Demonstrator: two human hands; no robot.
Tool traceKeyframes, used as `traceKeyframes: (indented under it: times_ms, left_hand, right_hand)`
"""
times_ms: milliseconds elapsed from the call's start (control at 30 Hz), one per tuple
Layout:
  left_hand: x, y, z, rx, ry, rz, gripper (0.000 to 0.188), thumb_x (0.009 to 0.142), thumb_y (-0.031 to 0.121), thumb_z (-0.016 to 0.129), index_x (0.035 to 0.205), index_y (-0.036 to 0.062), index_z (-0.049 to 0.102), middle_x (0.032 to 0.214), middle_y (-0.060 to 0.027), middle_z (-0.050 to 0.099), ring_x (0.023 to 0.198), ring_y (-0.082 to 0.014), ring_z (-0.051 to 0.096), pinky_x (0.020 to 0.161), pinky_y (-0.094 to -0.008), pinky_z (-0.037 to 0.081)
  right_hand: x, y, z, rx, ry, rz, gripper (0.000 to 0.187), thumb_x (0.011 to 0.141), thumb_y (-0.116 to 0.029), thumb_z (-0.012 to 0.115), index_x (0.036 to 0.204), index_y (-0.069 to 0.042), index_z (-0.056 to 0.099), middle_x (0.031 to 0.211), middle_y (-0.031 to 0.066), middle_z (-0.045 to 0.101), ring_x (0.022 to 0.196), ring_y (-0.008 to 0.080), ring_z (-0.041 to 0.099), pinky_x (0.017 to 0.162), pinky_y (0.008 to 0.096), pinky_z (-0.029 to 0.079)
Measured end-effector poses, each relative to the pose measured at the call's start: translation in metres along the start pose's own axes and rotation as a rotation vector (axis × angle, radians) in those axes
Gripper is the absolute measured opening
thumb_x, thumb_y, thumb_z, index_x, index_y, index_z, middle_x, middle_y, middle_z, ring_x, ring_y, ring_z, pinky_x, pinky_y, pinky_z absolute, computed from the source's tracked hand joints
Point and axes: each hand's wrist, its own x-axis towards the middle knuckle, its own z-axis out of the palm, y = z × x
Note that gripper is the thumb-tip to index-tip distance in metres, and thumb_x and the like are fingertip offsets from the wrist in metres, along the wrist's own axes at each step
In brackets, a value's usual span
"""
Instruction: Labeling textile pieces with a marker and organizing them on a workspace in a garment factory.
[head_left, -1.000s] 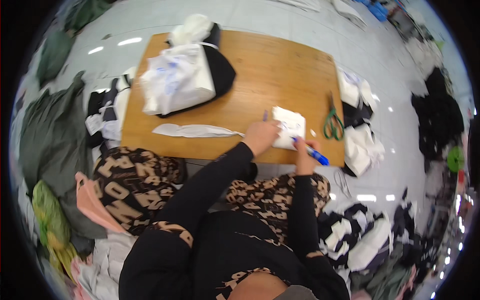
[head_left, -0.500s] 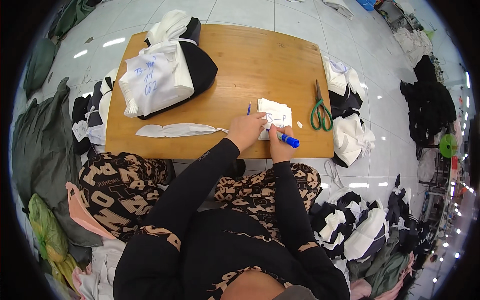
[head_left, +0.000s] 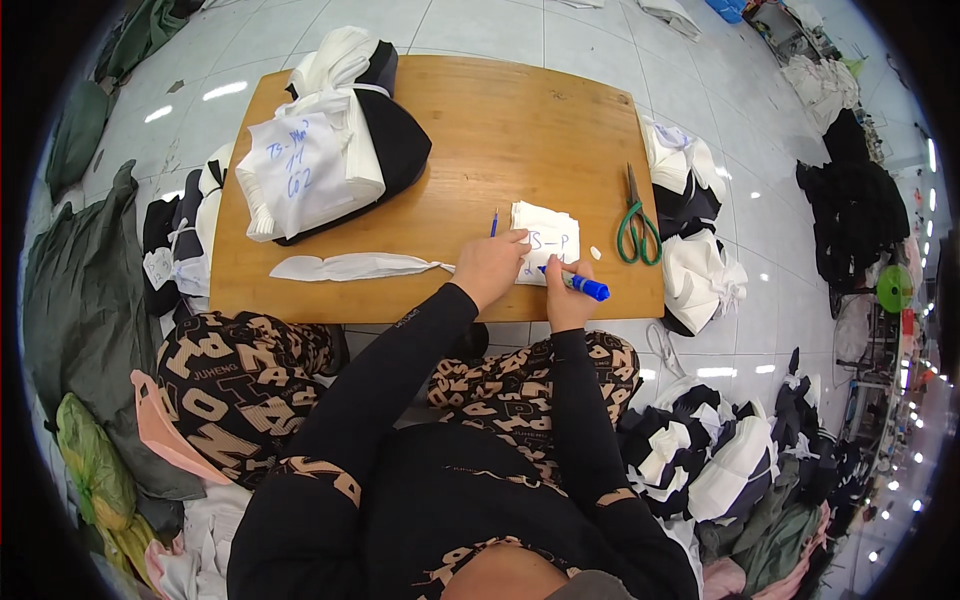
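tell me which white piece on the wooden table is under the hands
The small white fabric square, pinned by the left hand; the right hand holds a blue marker there.

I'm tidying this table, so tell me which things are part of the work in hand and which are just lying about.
In use:
left hand
right hand
blue marker
white cloth piece

Lying about:
green scissors
tied fabric bundle
white cloth strip
small pen
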Motion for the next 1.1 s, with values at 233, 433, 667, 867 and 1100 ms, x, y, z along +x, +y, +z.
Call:
traceKeyframes:
  times_ms: [233,433,667,867,1100]
  left_hand:
    - [0.001,0.002,-0.004,-0.035,-0.013,-0.007,0.021,0.082,0.015,0.057,0.1,0.0117,0.068,0.119,-0.0017,0.061,0.088,-0.0239,0.064,0.072,-0.0378,0.052]
    - [0.001,0.001,-0.004,-0.027,-0.025,-0.014,0.021,0.082,0.015,0.057,0.1,0.0112,0.068,0.12,-0.0025,0.06,0.089,-0.0244,0.064,0.072,-0.0386,0.052]
    - [-0.006,0.013,0.0,0.031,0.061,0.167,0.012,0.081,0.017,0.06,0.087,0.0081,0.066,0.103,-0.0024,0.064,0.081,-0.0228,0.064,0.065,-0.0338,0.052]
    - [0.0,0.016,0.01,0.23,-0.008,0.435,0.01,0.075,0.014,0.059,0.071,0.0058,0.054,0.08,-0.0058,0.056,0.069,-0.0247,0.061,0.057,-0.0342,0.05]
    - [0.055,0.014,-0.001,-0.133,-0.058,0.011,0.017,0.08,0.016,0.051,0.086,0.0066,0.064,0.079,-0.0188,0.064,0.078,-0.0362,0.062,0.07,-0.0478,0.048]
  right_hand:
    - [0.002,-0.001,0.004,-0.026,-0.001,0.054,0.025,0.076,-0.013,0.071,0.065,-0.001,0.053,0.058,0.0063,0.057,0.054,0.0101,0.051,0.051,0.0269,0.041]
    - [-0.002,-0.001,0.001,0.02,-0.024,-0.06,0.019,0.076,-0.009,0.069,0.066,-0.001,0.054,0.061,0.0081,0.06,0.054,0.0114,0.054,0.052,0.0274,0.042]
    - [0.007,0.008,-0.028,0.218,0.15,0.131,0.021,0.081,-0.006,0.065,0.067,-0.002,0.049,0.071,0.0089,0.064,0.065,0.0125,0.059,0.06,0.0252,0.045]
    - [0.02,0.011,-0.052,0.684,0.322,0.347,0.018,0.087,-0.005,0.059,0.08,-0.004,0.042,0.08,0.0172,0.063,0.074,0.0242,0.066,0.066,0.031,0.057]
    - [0.023,0.017,-0.052,0.836,0.282,0.406,0.018,0.088,-0.008,0.059,0.082,-0.004,0.042,0.078,0.0094,0.056,0.072,0.0252,0.066,0.064,0.0355,0.058]
